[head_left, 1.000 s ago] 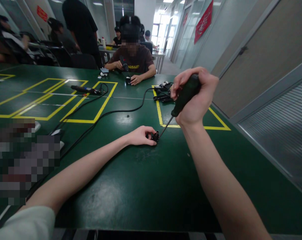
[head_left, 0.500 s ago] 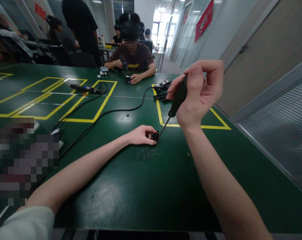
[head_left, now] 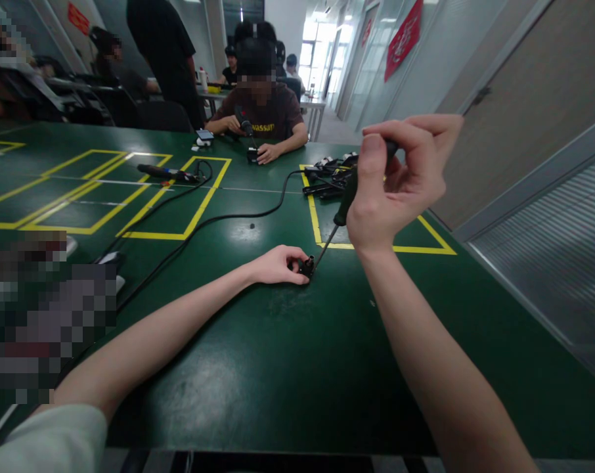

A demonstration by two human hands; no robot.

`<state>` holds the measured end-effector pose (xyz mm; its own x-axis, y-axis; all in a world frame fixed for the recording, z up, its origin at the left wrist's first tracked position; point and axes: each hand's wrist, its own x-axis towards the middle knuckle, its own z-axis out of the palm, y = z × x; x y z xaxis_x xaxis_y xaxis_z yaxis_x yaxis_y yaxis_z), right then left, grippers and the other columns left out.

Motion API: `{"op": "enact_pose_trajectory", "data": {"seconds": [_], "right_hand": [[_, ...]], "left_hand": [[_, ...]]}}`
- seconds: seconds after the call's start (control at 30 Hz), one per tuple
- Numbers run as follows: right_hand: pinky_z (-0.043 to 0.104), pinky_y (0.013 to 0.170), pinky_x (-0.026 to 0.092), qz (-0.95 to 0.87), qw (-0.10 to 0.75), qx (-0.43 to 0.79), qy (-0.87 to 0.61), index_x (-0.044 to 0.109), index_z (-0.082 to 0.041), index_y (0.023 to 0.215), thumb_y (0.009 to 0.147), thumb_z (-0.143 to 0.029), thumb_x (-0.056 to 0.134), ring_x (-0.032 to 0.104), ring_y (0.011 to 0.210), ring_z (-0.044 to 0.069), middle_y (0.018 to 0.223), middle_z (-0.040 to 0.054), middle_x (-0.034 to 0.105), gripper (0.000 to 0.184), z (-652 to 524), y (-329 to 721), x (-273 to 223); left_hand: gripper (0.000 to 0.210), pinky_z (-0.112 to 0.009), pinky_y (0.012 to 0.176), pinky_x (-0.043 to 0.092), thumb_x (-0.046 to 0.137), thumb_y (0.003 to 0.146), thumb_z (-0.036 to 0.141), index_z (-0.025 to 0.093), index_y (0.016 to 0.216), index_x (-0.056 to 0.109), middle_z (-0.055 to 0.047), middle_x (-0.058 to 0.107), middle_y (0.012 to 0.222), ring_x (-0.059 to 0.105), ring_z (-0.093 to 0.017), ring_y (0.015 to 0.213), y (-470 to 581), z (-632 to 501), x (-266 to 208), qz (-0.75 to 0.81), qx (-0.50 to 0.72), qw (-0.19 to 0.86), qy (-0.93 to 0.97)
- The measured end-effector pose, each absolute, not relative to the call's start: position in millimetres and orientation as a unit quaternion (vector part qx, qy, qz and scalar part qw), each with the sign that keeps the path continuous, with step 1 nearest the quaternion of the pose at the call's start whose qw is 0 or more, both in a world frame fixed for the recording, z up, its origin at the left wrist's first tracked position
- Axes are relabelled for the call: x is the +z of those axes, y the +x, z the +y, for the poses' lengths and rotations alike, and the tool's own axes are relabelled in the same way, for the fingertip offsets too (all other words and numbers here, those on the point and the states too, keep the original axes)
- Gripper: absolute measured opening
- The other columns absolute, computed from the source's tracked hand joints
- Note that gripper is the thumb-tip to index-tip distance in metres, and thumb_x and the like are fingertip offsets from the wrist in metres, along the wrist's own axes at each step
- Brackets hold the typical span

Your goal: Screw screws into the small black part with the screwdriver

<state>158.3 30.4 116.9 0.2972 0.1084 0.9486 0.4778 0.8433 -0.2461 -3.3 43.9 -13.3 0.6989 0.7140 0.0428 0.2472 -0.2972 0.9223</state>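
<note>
My left hand [head_left: 282, 265] rests on the green table, thumb and fingers closed around a small black part [head_left: 307, 265] with a short upright stub. What exactly the part is cannot be made out. Above and to the right, my right hand [head_left: 400, 180] grips the dark handle of a screwdriver [head_left: 345, 203]. The screwdriver slants down to the left, and its metal tip meets the right side of the black part. My right thumb lies along the handle, with some fingers lifted and bent.
Black cabled parts [head_left: 327, 177] lie inside a yellow-taped square behind my right hand. A black cable [head_left: 238, 216] runs across the table [head_left: 258, 368]. An electric screwdriver [head_left: 167, 173] lies farther left. Across the table a person [head_left: 278, 115] works with a tool on a small black object.
My right hand has turned about the screwdriver handle, its fingers shifting to the right and uncovering more of the cabled parts. My left hand and the black part stay put.
</note>
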Motion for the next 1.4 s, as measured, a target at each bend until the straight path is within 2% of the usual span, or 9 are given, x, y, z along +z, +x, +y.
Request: {"op": "enact_pose_trajectory", "data": {"seconds": [0.13, 0.33, 0.47, 0.6, 0.8, 0.97, 1.07, 1.17, 1.4], "right_hand": [[0.046, 0.087, 0.057, -0.579, 0.763, -0.128, -0.258, 0.072, -0.025, 0.095, 0.104, -0.052, 0.054, 0.063, 0.102, 0.025, 0.095, 0.0047, 0.055, 0.034, 29.9, 158.2, 115.7], [0.047, 0.091, 0.055, -0.564, 0.800, -0.050, -0.199, 0.068, -0.027, 0.093, 0.106, -0.043, 0.044, 0.065, 0.090, 0.021, 0.092, 0.0025, 0.056, 0.032, 29.2, 152.9, 114.3], [0.044, 0.091, 0.057, -0.560, 0.801, -0.063, -0.203, 0.066, -0.027, 0.090, 0.100, -0.047, 0.061, 0.064, 0.096, 0.022, 0.094, 0.0026, 0.056, 0.024, 27.2, 151.6, 117.5], [0.043, 0.087, 0.060, -0.553, 0.793, -0.066, -0.244, 0.067, -0.026, 0.089, 0.091, -0.053, 0.074, 0.064, 0.103, 0.024, 0.099, 0.0036, 0.056, 0.028, 27.0, 152.3, 119.3], [0.036, 0.075, 0.061, -0.568, 0.803, -0.042, -0.175, 0.070, -0.028, 0.095, 0.104, -0.044, 0.056, 0.064, 0.076, 0.015, 0.094, 0.0003, 0.060, 0.023, 29.3, 152.0, 116.6], [0.045, 0.092, 0.060, -0.558, 0.798, -0.068, -0.218, 0.071, -0.028, 0.091, 0.101, -0.044, 0.060, 0.069, 0.096, 0.021, 0.094, 0.0005, 0.064, 0.022, 27.7, 152.2, 116.5], [0.046, 0.093, 0.060, -0.552, 0.797, -0.057, -0.240, 0.069, -0.028, 0.092, 0.095, -0.046, 0.070, 0.069, 0.102, 0.023, 0.098, 0.0011, 0.065, 0.018, 26.9, 152.9, 115.6], [0.046, 0.093, 0.061, -0.566, 0.791, -0.001, -0.234, 0.071, -0.029, 0.097, 0.098, -0.047, 0.066, 0.068, 0.113, 0.025, 0.107, 0.0026, 0.067, 0.019, 26.1, 154.1, 113.3], [0.049, 0.097, 0.059, -0.565, 0.796, 0.005, -0.219, 0.073, -0.028, 0.100, 0.105, -0.044, 0.048, 0.072, 0.104, 0.026, 0.105, 0.0048, 0.070, 0.030, 22.3, 153.7, 113.2]], "left_hand": [[0.031, -0.022, 0.062, 0.042, 0.081, 0.070, 0.032, 0.015, 0.096, 0.077, 0.001, 0.061, 0.079, 0.054, -0.011, 0.068, -2.9, 44.0, -13.4, 0.316, 0.230, 0.504, 0.770], [0.029, -0.023, 0.063, 0.042, 0.082, 0.070, 0.033, 0.014, 0.091, 0.076, 0.001, 0.061, 0.079, 0.054, -0.010, 0.067, -3.1, 43.6, -12.3, 0.314, 0.228, 0.503, 0.773], [0.027, -0.022, 0.063, 0.042, 0.082, 0.070, 0.031, 0.014, 0.090, 0.076, 0.001, 0.062, 0.079, 0.054, -0.010, 0.067, -3.3, 43.4, -11.9, 0.313, 0.231, 0.504, 0.771], [0.032, -0.022, 0.063, 0.042, 0.081, 0.071, 0.031, 0.014, 0.097, 0.077, 0.001, 0.063, 0.081, 0.054, -0.010, 0.067, -3.5, 42.8, -11.7, 0.313, 0.227, 0.505, 0.772], [0.029, -0.024, 0.066, 0.043, 0.082, 0.070, 0.033, 0.014, 0.091, 0.075, 0.002, 0.062, 0.078, 0.053, -0.010, 0.066, -3.6, 44.0, -12.7, 0.311, 0.227, 0.508, 0.771], [0.030, -0.023, 0.064, 0.043, 0.082, 0.070, 0.031, 0.014, 0.094, 0.076, 0.001, 0.063, 0.080, 0.054, -0.010, 0.067, -3.5, 44.4, -13.1, 0.307, 0.229, 0.510, 0.770], [0.031, -0.022, 0.063, 0.043, 0.082, 0.070, 0.031, 0.014, 0.096, 0.077, 0.001, 0.062, 0.080, 0.054, -0.010, 0.067, -3.5, 43.8, -12.3, 0.310, 0.228, 0.509, 0.770], [0.030, -0.022, 0.062, 0.043, 0.082, 0.070, 0.031, 0.014, 0.095, 0.077, 0.002, 0.062, 0.078, 0.054, -0.010, 0.066, -3.4, 43.3, -11.4, 0.312, 0.229, 0.508, 0.769], [0.030, -0.022, 0.063, 0.043, 0.082, 0.069, 0.033, 0.015, 0.092, 0.076, 0.001, 0.063, 0.081, 0.054, -0.010, 0.067, -3.3, 44.0, -12.2, 0.313, 0.227, 0.506, 0.771]]}}
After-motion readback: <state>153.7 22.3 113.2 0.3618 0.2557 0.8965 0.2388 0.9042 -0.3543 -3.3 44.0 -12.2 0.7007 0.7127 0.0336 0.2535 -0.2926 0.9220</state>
